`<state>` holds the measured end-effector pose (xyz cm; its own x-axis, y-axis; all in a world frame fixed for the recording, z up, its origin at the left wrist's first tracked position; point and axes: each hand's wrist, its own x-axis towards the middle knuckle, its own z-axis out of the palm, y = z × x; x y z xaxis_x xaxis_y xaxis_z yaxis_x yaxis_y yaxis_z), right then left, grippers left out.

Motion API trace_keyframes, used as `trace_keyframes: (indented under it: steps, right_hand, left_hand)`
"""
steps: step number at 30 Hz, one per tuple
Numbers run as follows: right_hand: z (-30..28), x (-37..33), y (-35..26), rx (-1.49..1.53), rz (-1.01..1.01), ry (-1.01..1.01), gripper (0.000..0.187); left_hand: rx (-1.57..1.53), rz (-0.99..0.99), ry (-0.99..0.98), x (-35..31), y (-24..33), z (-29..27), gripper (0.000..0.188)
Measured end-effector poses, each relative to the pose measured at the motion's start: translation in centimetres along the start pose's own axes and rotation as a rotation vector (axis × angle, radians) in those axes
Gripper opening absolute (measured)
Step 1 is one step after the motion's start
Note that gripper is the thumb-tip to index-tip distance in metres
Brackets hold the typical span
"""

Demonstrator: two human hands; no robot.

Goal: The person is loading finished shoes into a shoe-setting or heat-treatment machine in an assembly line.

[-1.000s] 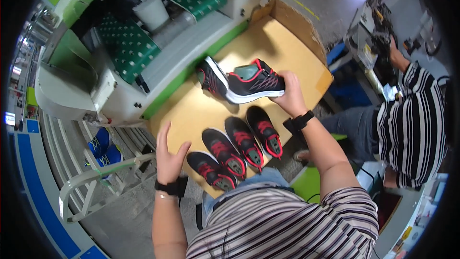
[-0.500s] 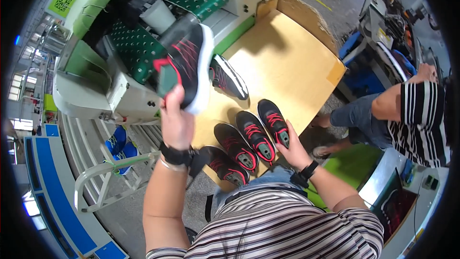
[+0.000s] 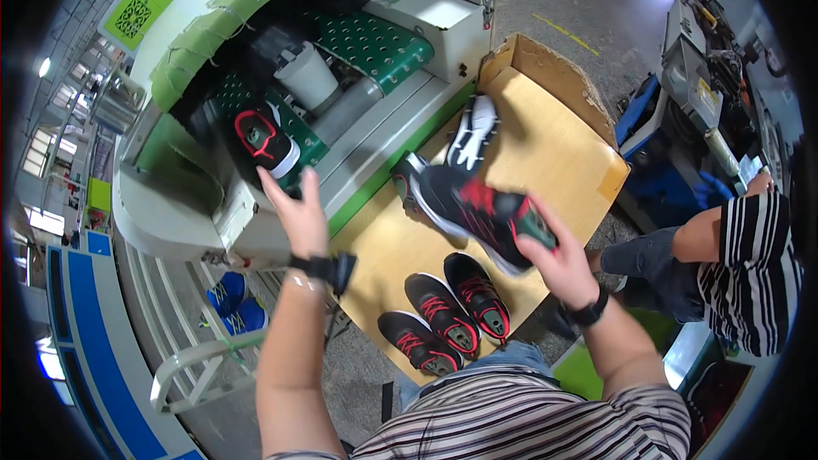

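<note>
My left hand (image 3: 298,213) is open, fingers spread, with nothing in it. Just beyond its fingertips, a black sneaker (image 3: 262,140) with red collar trim and a white sole rests on the machine's green perforated belt (image 3: 407,49). Held tilted above the board, another black sneaker (image 3: 464,204) with red laces has my right hand (image 3: 558,260) gripping it at the heel. Behind it a sneaker (image 3: 473,136) lies on its side, white sole showing. Closer to me, three black sneakers (image 3: 417,342) stand in a row. A dark piece by the held sneaker's toe is unclear.
The tan board (image 3: 579,162) has a torn cardboard wall (image 3: 558,77) along its far side. A white block (image 3: 308,77) sits inside the machine opening. Blue shoes (image 3: 237,305) lie on a white rack at left. Another person (image 3: 741,264) works at the right.
The sneaker from my left hand is now on the green belt, and that hand has let go. My right hand has lifted a sneaker off the near row and moved it up over the board.
</note>
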<state>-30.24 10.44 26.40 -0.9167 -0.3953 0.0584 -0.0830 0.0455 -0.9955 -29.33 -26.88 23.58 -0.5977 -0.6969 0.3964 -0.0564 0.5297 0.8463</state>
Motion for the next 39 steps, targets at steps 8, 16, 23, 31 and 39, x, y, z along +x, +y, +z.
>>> trace_keyframes:
  steps: [8, 16, 23, 31, 39]
  right_hand:
    - [11.8, 29.1, -2.8, -0.422, -0.547, 0.185, 0.068]
    - [15.6, 23.8, 8.1, -0.71, -0.514, 0.134, 0.078]
    - [7.1, 15.2, 16.7, -0.873, 0.06, 0.101, 0.095]
    - [1.1, 14.2, 19.0, -0.287, 0.318, 0.396, 0.109]
    - [2.4, 7.7, 8.7, 0.198, 0.202, 0.087, 0.065]
  left_hand:
    - [0.581, -0.069, -0.764, -14.6, -3.1, -2.5, 0.083]
    - [0.522, -0.342, -0.819, -20.6, -5.3, -8.8, 0.073]
    - [0.547, -0.382, -0.723, -21.6, -4.2, -11.3, 0.067]
    - [0.466, -0.282, -0.763, -22.4, -2.0, -9.9, 0.066]
    - [0.099, -0.269, -0.712, -20.8, 3.0, -6.8, 0.073]
